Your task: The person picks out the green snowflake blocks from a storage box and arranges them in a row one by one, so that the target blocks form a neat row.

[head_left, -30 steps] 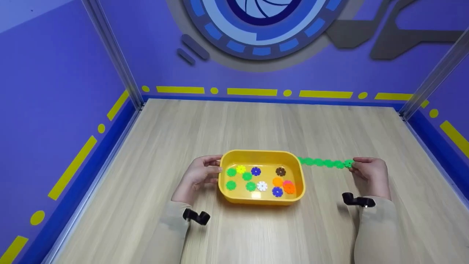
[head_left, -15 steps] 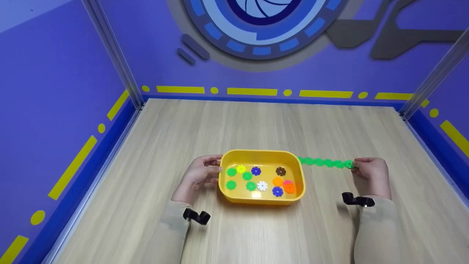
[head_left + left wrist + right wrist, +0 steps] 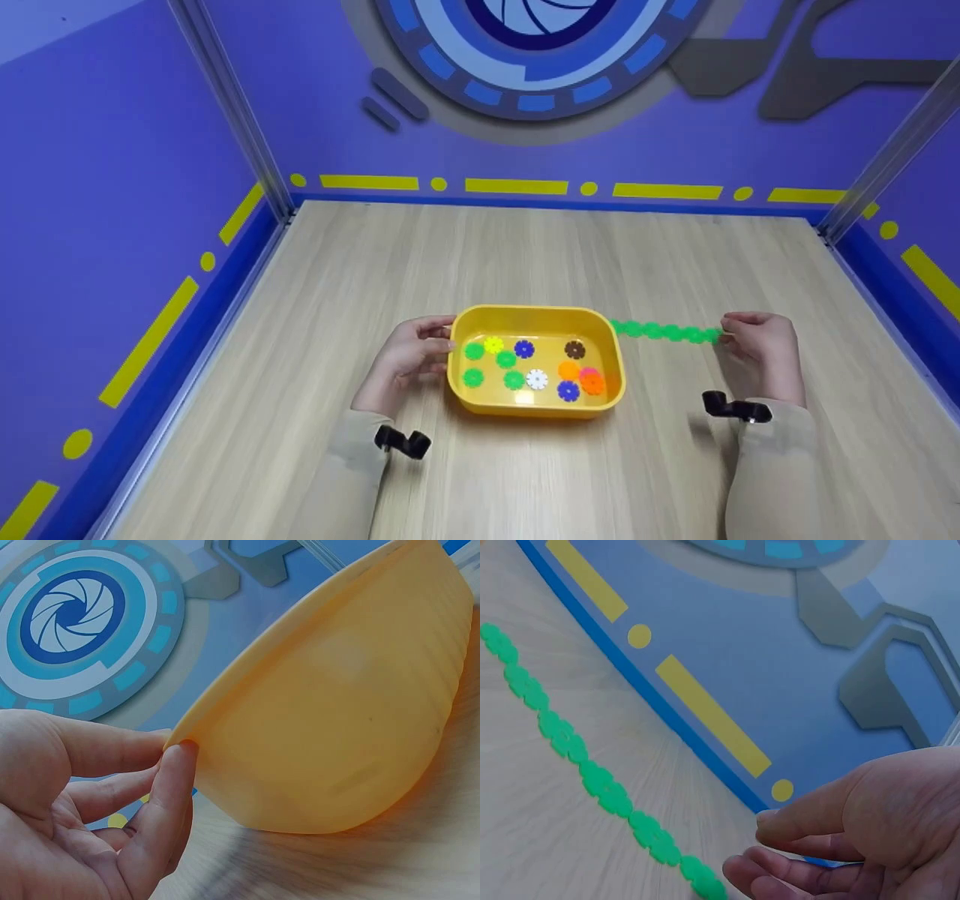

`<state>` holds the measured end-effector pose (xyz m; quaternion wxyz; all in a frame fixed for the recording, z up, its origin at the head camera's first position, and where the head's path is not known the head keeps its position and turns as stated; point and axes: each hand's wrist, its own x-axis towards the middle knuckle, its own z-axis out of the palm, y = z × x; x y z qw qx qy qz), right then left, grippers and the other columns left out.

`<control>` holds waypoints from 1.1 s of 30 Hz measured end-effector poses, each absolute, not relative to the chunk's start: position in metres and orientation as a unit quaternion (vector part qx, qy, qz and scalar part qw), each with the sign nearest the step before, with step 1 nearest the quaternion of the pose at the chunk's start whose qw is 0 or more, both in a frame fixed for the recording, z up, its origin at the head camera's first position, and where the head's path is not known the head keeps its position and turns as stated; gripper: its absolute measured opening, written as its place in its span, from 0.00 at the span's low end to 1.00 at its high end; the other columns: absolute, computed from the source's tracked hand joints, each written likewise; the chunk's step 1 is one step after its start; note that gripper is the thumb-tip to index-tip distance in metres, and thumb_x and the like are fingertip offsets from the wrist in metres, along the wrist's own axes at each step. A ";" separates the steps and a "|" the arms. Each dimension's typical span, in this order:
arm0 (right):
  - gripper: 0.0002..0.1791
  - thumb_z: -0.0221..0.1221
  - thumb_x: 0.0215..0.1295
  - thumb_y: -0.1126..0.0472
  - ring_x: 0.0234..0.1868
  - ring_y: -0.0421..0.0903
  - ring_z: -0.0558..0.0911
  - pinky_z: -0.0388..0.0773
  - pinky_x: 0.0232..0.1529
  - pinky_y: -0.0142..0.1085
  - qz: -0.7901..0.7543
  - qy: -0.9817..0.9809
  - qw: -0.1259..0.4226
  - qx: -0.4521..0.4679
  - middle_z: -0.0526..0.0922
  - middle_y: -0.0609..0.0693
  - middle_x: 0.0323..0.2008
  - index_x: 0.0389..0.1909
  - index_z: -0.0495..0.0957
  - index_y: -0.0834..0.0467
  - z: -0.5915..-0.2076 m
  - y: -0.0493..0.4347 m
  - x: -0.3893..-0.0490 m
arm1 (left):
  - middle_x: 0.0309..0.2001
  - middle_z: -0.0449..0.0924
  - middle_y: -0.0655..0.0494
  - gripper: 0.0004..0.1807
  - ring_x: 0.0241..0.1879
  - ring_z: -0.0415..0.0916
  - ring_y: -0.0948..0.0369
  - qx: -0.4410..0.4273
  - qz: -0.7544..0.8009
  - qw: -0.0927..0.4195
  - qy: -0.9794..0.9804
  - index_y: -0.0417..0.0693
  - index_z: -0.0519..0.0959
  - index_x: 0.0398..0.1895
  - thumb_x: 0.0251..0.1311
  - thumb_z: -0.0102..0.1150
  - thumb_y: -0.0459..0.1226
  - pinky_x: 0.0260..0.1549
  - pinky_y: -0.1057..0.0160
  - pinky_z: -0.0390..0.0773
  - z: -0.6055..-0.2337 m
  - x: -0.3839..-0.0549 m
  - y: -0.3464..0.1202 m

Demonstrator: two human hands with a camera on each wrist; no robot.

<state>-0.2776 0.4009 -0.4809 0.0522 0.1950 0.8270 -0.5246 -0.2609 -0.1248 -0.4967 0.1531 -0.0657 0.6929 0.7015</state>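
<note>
My left hand [image 3: 407,351] pinches the left rim of a yellow plastic tub [image 3: 536,411]. In the left wrist view the thumb and fingertips meet at the rim of the tub [image 3: 322,727]. Several notched plastic discs lie inside, among them a white disc [image 3: 536,379] and a brown disc [image 3: 574,349]. A chain of linked green discs [image 3: 671,332] stretches along the table from behind the tub's right side. At its right end is my right hand [image 3: 765,345]. The right wrist view shows that hand [image 3: 885,832] with loosely bent fingers, nothing between them, beside the green chain [image 3: 606,787].
A wood-grain table [image 3: 540,255] is walled in by blue panels with yellow markings [image 3: 517,187]. Metal posts [image 3: 232,105] stand at the back corners. A black camera mount [image 3: 739,407] sits on each wrist.
My right hand has let go of the chain's end and risen slightly away from it. The chain's end disc now lies flat in line. My left hand and the tub stay put.
</note>
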 end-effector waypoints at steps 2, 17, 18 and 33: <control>0.29 0.56 0.75 0.58 0.32 0.29 0.85 0.85 0.38 0.26 -0.531 0.827 0.057 0.178 0.81 0.31 0.29 0.70 0.68 0.72 -0.477 0.397 -0.278 | 0.46 0.80 0.51 0.28 0.34 0.81 0.62 -0.066 0.700 0.152 0.694 0.43 0.79 0.65 0.60 0.64 0.24 0.26 0.67 0.86 -0.497 -0.261 -0.125; 0.32 0.59 0.75 0.56 0.36 0.29 0.86 0.85 0.42 0.22 -0.546 0.835 0.042 0.056 0.81 0.31 0.35 0.69 0.67 0.74 -0.451 0.355 -0.278 | 0.46 0.79 0.51 0.28 0.34 0.81 0.62 -0.066 0.700 0.152 0.694 0.43 0.79 0.65 0.60 0.64 0.24 0.26 0.67 0.86 -0.496 -0.261 -0.124; 0.32 0.59 0.75 0.56 0.36 0.29 0.86 0.85 0.43 0.23 -0.545 0.836 0.042 0.050 0.81 0.31 0.35 0.69 0.67 0.73 -0.450 0.353 -0.277 | 0.46 0.79 0.51 0.28 0.34 0.81 0.62 -0.064 0.699 0.152 0.695 0.43 0.79 0.65 0.60 0.63 0.24 0.26 0.67 0.86 -0.496 -0.261 -0.125; 0.28 0.62 0.73 0.54 0.37 0.33 0.87 0.86 0.44 0.24 -0.517 0.854 0.053 0.000 0.83 0.52 0.47 0.66 0.74 0.67 -0.439 0.298 -0.276 | 0.45 0.77 0.52 0.29 0.34 0.80 0.62 -0.059 0.695 0.150 0.701 0.42 0.78 0.66 0.60 0.64 0.24 0.26 0.67 0.86 -0.494 -0.260 -0.124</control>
